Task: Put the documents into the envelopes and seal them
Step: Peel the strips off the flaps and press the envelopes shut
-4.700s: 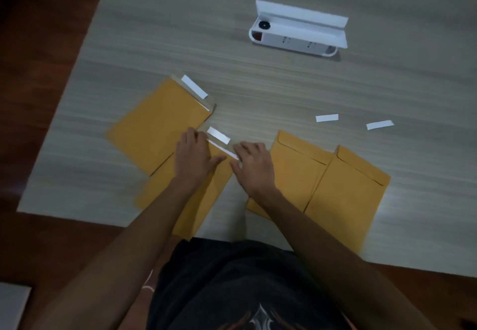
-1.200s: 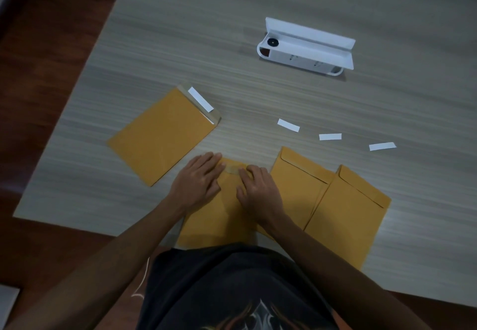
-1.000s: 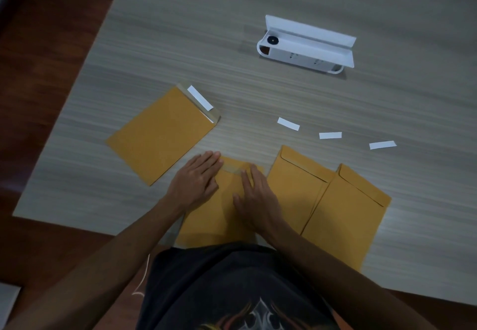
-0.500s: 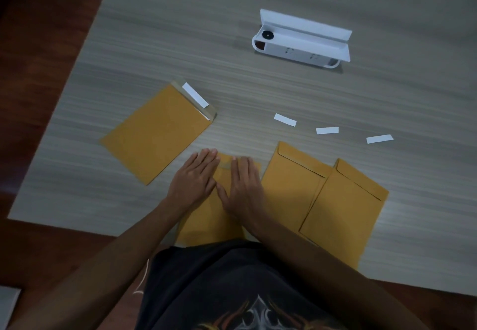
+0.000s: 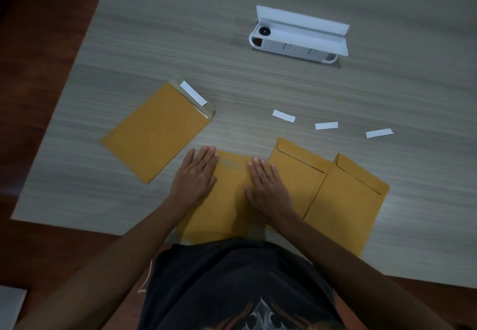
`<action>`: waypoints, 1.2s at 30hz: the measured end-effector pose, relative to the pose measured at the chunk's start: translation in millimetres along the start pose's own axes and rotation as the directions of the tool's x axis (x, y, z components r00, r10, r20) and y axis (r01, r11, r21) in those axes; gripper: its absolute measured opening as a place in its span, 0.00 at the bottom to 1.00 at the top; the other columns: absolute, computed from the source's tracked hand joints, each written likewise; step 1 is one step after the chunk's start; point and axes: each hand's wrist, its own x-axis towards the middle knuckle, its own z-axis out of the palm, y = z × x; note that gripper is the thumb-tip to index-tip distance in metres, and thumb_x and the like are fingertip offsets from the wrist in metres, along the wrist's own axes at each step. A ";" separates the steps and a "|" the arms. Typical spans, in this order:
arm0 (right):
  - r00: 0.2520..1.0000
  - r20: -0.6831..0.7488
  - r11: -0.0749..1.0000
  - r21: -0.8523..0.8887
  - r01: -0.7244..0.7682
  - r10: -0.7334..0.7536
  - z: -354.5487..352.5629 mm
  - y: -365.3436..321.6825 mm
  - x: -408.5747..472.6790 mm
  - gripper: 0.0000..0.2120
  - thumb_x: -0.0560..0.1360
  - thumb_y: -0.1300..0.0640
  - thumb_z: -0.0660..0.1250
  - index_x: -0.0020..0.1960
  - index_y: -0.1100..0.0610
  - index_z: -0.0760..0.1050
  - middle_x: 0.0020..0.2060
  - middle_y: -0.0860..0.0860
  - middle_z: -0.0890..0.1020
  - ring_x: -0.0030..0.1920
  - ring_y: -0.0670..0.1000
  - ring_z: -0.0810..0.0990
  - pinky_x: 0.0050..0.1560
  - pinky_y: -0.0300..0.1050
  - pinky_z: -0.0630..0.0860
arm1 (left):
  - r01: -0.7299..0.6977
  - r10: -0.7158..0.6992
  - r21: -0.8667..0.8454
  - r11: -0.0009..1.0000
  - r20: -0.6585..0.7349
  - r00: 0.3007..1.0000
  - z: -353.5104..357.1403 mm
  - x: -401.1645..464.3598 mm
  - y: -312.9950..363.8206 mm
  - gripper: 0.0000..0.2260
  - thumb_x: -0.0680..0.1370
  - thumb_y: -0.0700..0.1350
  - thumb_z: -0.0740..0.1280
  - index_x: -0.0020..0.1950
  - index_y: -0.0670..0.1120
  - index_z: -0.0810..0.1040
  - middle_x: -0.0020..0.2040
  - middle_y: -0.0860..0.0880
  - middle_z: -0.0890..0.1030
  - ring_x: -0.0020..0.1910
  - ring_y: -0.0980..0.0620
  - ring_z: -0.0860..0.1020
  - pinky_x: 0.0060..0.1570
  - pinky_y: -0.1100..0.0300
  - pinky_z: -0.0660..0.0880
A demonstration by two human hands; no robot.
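Both hands lie flat with straight fingers on the middle envelope point(image 5: 227, 195), which sits at the near edge of the table point(image 5: 284, 84) straight in front of the person, its long axis running away from the body. The left hand point(image 5: 195, 177) presses the left part of the folded flap, the right hand point(image 5: 265, 187) the right part; neither grips anything. My guess is the flap is being smoothed down to seal it. Two closed envelopes point(image 5: 333, 195) overlap just to the right, partly under the right hand. The one that looks unsealed, the far-left envelope point(image 5: 157, 133) (its flap open, a white strip point(image 5: 193, 93) on it), lies up and to the left, tilted, nearer the left hand, so that hand seems the natural one to reach it
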 end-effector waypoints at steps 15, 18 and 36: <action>0.996 0.068 0.999 -0.006 -0.050 0.050 -9.8 -5.2 -2.6 0.27 0.80 0.50 0.49 0.73 0.63 0.65 0.71 0.61 0.70 0.73 0.59 0.67 0.70 0.61 0.66 | 0.005 -0.004 -0.017 1.000 0.084 0.996 -8.2 -13.6 10.1 0.25 0.79 0.50 0.52 0.74 0.42 0.68 0.75 0.44 0.68 0.75 0.46 0.64 0.71 0.41 0.62; 0.996 0.073 0.998 -0.022 -0.059 0.060 -12.2 -2.8 -2.7 0.27 0.80 0.48 0.49 0.74 0.62 0.65 0.72 0.61 0.69 0.73 0.60 0.66 0.71 0.62 0.65 | 0.042 -0.044 0.022 0.999 0.074 0.996 -5.2 -20.5 -3.5 0.25 0.79 0.49 0.52 0.74 0.43 0.68 0.74 0.45 0.69 0.75 0.45 0.65 0.70 0.39 0.63; 0.974 0.071 0.970 -0.130 -0.205 0.215 -30.3 45.1 -2.2 0.30 0.82 0.43 0.46 0.79 0.57 0.49 0.79 0.54 0.52 0.78 0.60 0.42 0.77 0.59 0.40 | 0.297 -0.320 -0.178 0.938 -0.122 0.939 -22.2 -4.2 -55.2 0.22 0.77 0.49 0.61 0.68 0.40 0.72 0.71 0.36 0.71 0.72 0.36 0.66 0.71 0.45 0.57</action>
